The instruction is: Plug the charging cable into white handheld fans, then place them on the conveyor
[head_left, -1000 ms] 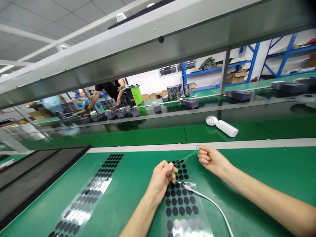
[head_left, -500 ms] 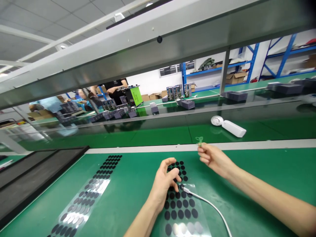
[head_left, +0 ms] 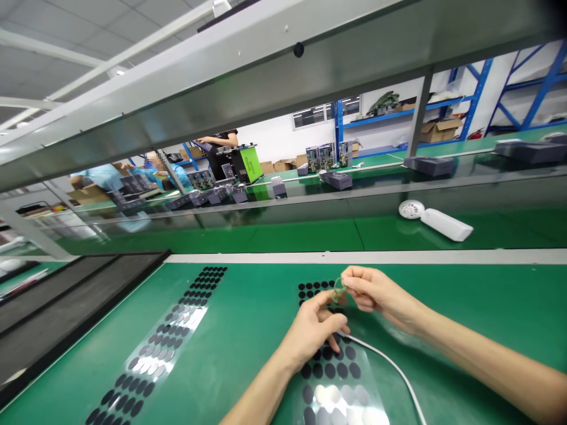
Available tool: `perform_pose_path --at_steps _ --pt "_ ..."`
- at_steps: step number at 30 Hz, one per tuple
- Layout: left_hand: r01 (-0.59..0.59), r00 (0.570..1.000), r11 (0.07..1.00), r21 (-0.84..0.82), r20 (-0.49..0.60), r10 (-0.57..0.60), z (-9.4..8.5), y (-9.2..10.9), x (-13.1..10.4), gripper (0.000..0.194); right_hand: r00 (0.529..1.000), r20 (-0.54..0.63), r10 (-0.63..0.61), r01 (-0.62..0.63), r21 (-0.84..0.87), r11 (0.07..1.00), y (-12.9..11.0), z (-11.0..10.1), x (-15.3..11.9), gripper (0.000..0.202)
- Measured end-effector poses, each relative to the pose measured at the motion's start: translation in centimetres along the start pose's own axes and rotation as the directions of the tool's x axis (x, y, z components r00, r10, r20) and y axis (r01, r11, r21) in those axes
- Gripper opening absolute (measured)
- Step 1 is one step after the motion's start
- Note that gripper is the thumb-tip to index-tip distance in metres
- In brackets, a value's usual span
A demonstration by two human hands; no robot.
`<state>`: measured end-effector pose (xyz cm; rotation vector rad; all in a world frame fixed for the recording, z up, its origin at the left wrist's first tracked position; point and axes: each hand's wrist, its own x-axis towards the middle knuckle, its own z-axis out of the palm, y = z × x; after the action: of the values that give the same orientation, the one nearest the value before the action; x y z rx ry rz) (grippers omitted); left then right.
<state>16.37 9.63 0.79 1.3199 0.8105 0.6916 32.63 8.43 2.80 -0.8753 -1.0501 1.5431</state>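
Observation:
My right hand is closed in a pinch on a thin green band, which forms a small loop. My left hand is just left of it, its fingers apart and curved, with the index fingertip at the loop; whether it touches is unclear. Beneath the left fingers, the end of a white cable is mostly hidden. Both hands are over a clear sheet of black round stickers lying on the green work surface.
Another sheet of black round stickers lies to the left, beside a black-edged panel. A white handheld fan rests beyond the pale ledge. Grey boxes stand farther back, below a metal beam. People work at far left.
My right hand has moved left and down with the green band to my left hand. The left hand has shifted slightly right, covering the cable's plug. The view has tilted slightly.

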Motion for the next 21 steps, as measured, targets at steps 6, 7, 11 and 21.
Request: perform_pose_path --at_steps 6,7,11,21 --pt "0.123 0.992 0.992 -0.006 0.023 -0.123 -0.4 -0.1 0.0 0.026 0.996 -0.088 -0.027 0.040 0.142 0.989 -0.9 -1.3 0.1 0.040" --pt "0.125 0.992 0.992 0.001 0.016 -0.125 -0.6 -0.1 0.0 0.027 0.992 -0.118 -0.039 0.058 0.162 0.985 -1.0 -1.8 0.0 0.040" --pt "0.103 0.994 0.983 0.155 0.021 -0.107 -0.6 0.0 0.1 0.026 0.964 -0.253 -0.085 0.146 0.232 0.962 -2.2 -4.2 -2.4 0.038" --pt "0.087 0.995 0.897 0.434 -0.088 -0.054 -2.5 -0.3 1.3 0.059 0.803 -0.592 -0.061 0.352 0.390 0.851 -3.4 -10.5 -15.1 0.024"
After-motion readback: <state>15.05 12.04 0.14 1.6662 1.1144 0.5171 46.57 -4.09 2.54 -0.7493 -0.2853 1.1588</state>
